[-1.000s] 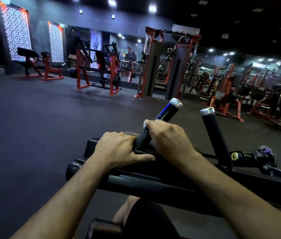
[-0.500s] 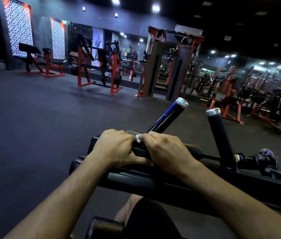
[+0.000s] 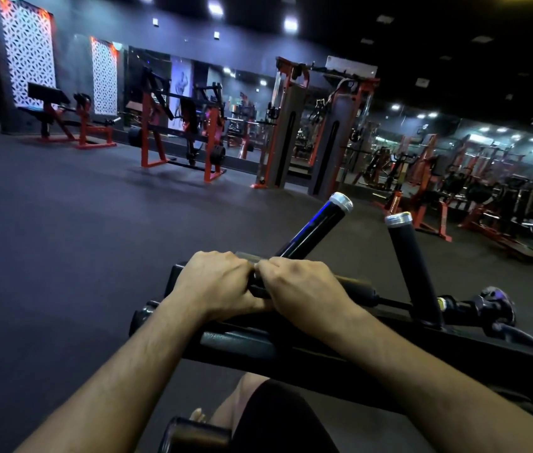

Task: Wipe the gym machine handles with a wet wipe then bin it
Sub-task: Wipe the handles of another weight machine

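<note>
Seemingly midway: the left hand (image 3: 216, 282) and right hand (image 3: 294, 287) curl side by side at the base of the near handle (image 3: 315, 228), whose shaft glistens; the far handle (image 3: 413, 266), right of it, looks matt, probably unwiped. The wipe is hidden, so I cannot tell who pinches it. Beyond the near handle lie dark floor (image 3: 62, 223) and red machines (image 3: 183, 138); no bin shows.

The left hand (image 3: 216, 282) and right hand (image 3: 297, 286) sit side by side, knuckles touching, at the base of the left handle (image 3: 314, 228), which slants up and away to the right. The right handle (image 3: 413, 266) stands just right of it (more upright). Both rise from the machine frame (image 3: 291, 354) lying crosswise before the person. Behind, across the floor (image 3: 62, 240), stand other machines (image 3: 180, 132).
</note>
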`<action>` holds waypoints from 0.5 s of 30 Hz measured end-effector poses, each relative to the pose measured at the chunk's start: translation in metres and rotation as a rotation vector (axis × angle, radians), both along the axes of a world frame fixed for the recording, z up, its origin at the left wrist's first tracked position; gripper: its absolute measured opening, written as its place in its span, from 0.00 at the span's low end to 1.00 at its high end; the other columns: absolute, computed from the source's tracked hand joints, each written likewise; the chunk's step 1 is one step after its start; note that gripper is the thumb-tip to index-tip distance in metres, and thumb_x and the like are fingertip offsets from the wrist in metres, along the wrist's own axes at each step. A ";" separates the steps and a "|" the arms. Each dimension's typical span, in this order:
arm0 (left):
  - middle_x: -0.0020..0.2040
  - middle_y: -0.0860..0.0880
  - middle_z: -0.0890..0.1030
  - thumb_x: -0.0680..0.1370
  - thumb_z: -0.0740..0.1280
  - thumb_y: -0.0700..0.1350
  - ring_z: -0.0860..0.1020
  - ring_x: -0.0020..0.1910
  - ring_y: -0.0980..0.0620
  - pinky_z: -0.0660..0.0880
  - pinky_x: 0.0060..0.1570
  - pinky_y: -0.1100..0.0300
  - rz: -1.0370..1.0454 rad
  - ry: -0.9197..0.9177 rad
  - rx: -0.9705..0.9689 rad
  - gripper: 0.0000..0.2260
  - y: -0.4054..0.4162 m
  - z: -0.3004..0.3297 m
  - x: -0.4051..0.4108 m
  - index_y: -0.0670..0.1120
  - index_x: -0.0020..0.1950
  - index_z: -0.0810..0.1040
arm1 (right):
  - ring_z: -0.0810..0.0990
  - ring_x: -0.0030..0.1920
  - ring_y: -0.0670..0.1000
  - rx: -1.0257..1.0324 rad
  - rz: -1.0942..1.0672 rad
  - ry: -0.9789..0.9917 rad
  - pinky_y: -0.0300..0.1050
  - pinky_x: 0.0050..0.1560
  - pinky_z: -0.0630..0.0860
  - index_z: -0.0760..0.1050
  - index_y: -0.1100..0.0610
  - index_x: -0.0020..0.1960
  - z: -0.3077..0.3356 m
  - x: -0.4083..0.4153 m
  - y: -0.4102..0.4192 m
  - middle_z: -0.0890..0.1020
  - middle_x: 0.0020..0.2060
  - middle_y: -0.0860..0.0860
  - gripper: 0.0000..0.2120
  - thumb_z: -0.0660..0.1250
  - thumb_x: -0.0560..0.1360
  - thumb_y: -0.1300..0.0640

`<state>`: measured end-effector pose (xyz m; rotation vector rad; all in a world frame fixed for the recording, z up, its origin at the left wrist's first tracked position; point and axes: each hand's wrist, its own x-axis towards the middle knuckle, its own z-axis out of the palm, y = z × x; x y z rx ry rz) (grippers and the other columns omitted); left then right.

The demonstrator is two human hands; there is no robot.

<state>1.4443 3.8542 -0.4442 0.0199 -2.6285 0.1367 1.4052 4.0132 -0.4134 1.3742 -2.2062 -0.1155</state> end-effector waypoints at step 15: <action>0.42 0.55 0.81 0.64 0.41 0.86 0.75 0.40 0.51 0.70 0.40 0.54 0.074 -0.208 0.189 0.37 0.007 0.012 -0.004 0.63 0.45 0.76 | 0.83 0.48 0.63 -0.199 -0.305 0.155 0.47 0.37 0.65 0.74 0.54 0.55 0.075 -0.041 0.030 0.82 0.49 0.56 0.06 0.59 0.81 0.57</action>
